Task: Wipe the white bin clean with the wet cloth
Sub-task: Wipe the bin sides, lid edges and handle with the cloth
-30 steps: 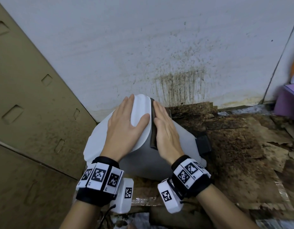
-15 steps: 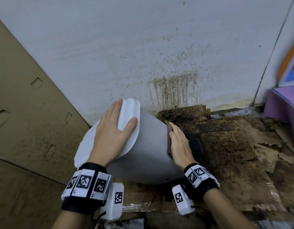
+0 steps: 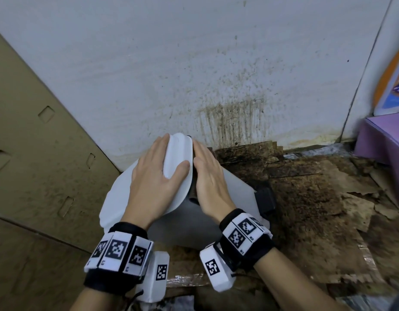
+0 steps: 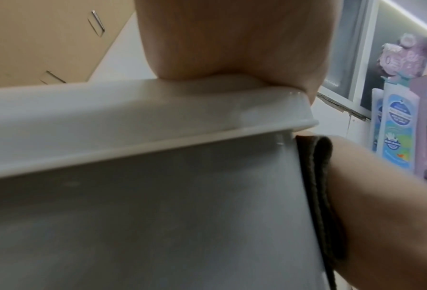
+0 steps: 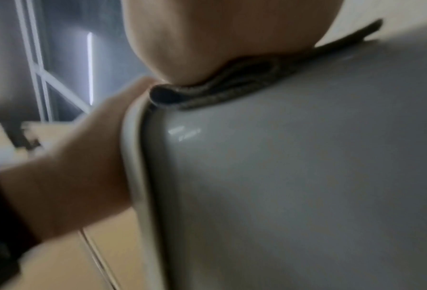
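The white bin (image 3: 234, 194) lies tipped to the left on the floor, its white lid (image 3: 178, 158) facing left. My left hand (image 3: 158, 173) lies flat on the lid with straight fingers, thumb on the lid's right edge. My right hand (image 3: 207, 176) presses the dark grey folded cloth (image 3: 193, 187) flat against the bin's side just behind the lid rim. The left wrist view shows the cloth (image 4: 319, 196) squeezed between the right hand (image 4: 381, 206) and the bin wall (image 4: 157, 225). In the right wrist view the cloth (image 5: 232, 86) lies folded under the palm on the bin (image 5: 294, 176).
A stained white wall (image 3: 194, 63) rises right behind the bin. Brown cardboard panels (image 3: 37, 153) lean on the left. Dirty, torn cardboard (image 3: 317, 209) covers the floor on the right. A purple box (image 3: 387, 140) sits at the far right. A dark pedal (image 3: 264, 198) sticks out of the bin's base.
My right hand slid the cloth from low on the bin's side back up to the lid rim. The left hand stayed on the lid.
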The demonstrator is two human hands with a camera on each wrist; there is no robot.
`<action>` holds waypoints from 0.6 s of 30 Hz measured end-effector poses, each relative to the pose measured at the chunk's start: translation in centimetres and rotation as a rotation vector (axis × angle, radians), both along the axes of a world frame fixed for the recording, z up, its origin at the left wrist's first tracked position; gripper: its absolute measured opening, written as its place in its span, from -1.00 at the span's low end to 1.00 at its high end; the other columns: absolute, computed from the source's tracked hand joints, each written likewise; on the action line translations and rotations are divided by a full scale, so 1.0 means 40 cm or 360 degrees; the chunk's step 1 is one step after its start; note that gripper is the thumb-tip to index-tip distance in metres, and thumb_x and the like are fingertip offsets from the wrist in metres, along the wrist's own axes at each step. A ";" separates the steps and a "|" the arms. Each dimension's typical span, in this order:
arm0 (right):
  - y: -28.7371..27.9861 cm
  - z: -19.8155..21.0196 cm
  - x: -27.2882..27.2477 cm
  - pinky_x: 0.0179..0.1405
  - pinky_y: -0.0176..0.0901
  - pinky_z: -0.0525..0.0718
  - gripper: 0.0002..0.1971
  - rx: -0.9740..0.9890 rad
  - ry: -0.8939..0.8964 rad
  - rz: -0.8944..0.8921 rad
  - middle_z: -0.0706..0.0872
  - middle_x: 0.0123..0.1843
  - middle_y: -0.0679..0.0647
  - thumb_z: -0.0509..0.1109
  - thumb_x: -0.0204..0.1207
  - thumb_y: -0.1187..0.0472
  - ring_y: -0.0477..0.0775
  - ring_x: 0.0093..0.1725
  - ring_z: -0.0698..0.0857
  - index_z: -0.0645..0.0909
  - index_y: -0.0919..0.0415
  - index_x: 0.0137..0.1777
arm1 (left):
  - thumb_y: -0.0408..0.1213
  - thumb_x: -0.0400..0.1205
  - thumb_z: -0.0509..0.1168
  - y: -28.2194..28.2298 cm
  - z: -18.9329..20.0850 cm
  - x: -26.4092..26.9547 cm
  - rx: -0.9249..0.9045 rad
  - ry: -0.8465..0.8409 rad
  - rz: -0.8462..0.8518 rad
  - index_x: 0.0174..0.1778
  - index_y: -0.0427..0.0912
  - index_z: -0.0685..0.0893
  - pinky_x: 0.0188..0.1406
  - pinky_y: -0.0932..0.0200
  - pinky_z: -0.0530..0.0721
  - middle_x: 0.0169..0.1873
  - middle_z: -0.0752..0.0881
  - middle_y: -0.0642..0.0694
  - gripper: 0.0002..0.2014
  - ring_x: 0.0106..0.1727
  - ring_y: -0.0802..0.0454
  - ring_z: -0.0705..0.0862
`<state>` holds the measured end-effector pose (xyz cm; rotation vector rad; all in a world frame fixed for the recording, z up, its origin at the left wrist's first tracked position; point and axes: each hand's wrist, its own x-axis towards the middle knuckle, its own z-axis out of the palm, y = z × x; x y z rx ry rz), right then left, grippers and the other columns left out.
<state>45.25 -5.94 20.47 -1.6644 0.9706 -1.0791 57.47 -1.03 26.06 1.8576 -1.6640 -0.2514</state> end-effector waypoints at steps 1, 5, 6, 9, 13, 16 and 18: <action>0.004 -0.003 0.002 0.76 -0.02 0.03 -0.47 -0.0052 0.0010 -0.0006 0.17 0.77 -0.26 -0.17 0.81 0.08 -0.33 0.73 0.05 0.10 -0.11 0.78 | 0.40 0.51 0.01 0.001 -0.001 0.000 -0.0002 0.0014 0.0005 0.78 0.11 0.18 0.65 0.07 0.18 0.75 0.25 0.18 -0.11 0.72 0.14 0.23; 0.013 -0.049 -0.014 0.77 -0.13 -0.02 -0.47 -0.0213 0.0101 -0.0090 0.11 0.79 -0.26 -0.19 0.83 0.02 -0.36 0.73 0.00 0.07 -0.07 0.79 | 0.41 0.50 0.01 0.003 -0.002 -0.001 0.0015 0.0021 -0.0003 0.79 0.11 0.18 0.68 0.07 0.15 0.76 0.24 0.18 -0.10 0.74 0.15 0.21; 0.014 -0.064 -0.022 0.76 -0.15 -0.02 -0.47 -0.0205 0.0108 -0.0115 0.12 0.78 -0.27 -0.18 0.83 0.00 -0.36 0.73 0.00 0.08 -0.07 0.79 | 0.41 0.50 0.02 0.002 0.000 0.000 0.0010 0.0031 -0.0003 0.78 0.10 0.19 0.66 0.10 0.15 0.76 0.25 0.18 -0.10 0.73 0.15 0.22; 0.017 -0.141 -0.061 0.77 -0.11 0.02 -0.46 -0.0085 0.0150 -0.0206 0.15 0.77 -0.29 -0.18 0.81 -0.05 -0.36 0.73 0.02 0.12 -0.08 0.78 | 0.36 0.52 0.05 -0.002 0.003 0.017 -0.0021 0.0076 0.0001 0.77 0.07 0.23 0.63 0.11 0.19 0.73 0.30 0.17 -0.13 0.71 0.13 0.27; 0.029 -0.272 -0.133 0.76 0.01 0.08 -0.42 0.0101 0.0288 -0.0422 0.14 0.78 -0.24 -0.23 0.77 -0.11 -0.31 0.74 0.04 0.13 -0.10 0.77 | 0.36 0.53 0.09 -0.001 0.005 0.041 -0.0003 0.0148 0.0025 0.76 0.12 0.26 0.69 -0.11 0.26 0.71 0.34 0.19 -0.15 0.70 0.11 0.31; 0.039 -0.320 -0.150 0.76 0.02 0.09 -0.38 0.0118 0.0293 -0.0526 0.15 0.78 -0.23 -0.26 0.75 -0.18 -0.29 0.74 0.06 0.14 -0.09 0.77 | 0.37 0.52 0.10 0.000 0.004 0.044 -0.0003 0.0161 0.0030 0.76 0.13 0.26 0.69 -0.13 0.27 0.71 0.34 0.20 -0.15 0.69 0.12 0.31; 0.042 -0.330 -0.144 0.76 0.02 0.11 -0.35 0.0080 0.0267 -0.0573 0.18 0.78 -0.22 -0.29 0.74 -0.21 -0.27 0.75 0.09 0.17 -0.07 0.77 | 0.36 0.52 0.11 0.001 0.003 0.044 -0.0011 0.0170 0.0029 0.75 0.14 0.27 0.69 -0.15 0.29 0.70 0.36 0.21 -0.17 0.68 0.12 0.32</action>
